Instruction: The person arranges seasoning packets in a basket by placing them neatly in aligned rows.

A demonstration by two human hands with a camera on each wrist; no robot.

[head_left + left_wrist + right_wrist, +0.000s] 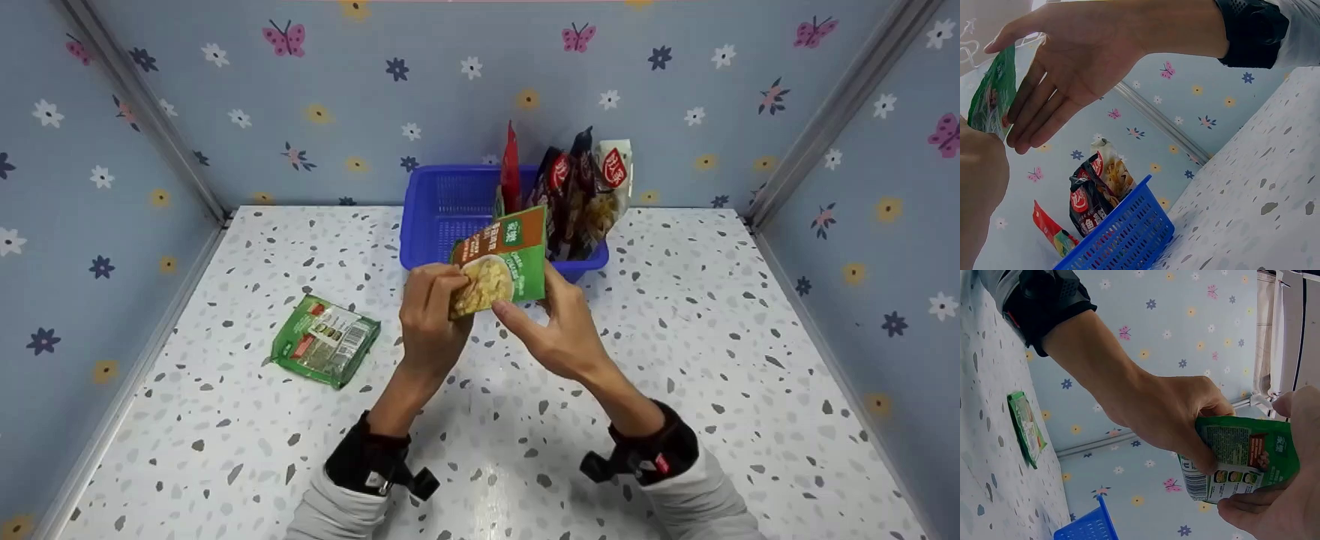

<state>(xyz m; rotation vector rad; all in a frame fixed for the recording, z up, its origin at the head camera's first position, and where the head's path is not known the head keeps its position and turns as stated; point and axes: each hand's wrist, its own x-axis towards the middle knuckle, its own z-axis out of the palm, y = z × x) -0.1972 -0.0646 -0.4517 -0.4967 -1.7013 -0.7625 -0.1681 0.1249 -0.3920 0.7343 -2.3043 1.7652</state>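
Observation:
My left hand [435, 307] grips a green and brown food packet [491, 277] by its left edge, thumb on the front with a bowl of food printed on it. In the right wrist view the packet's printed back [1235, 461] shows a barcode beside the left thumb. At the packet's right side is my right hand [562, 330], thumb extended at the lower front edge. Its straight fingers [1039, 112] lie against the back in the left wrist view. The packet is held up, tilted, in front of a blue basket [412, 217].
Inside the basket, a red packet [510, 169] and several dark and white snack bags [581, 195] stand upright on the right. Another green packet [326, 341] lies barcode up on the speckled table [225, 450], left of the hands. Patterned walls [450, 90] enclose the table.

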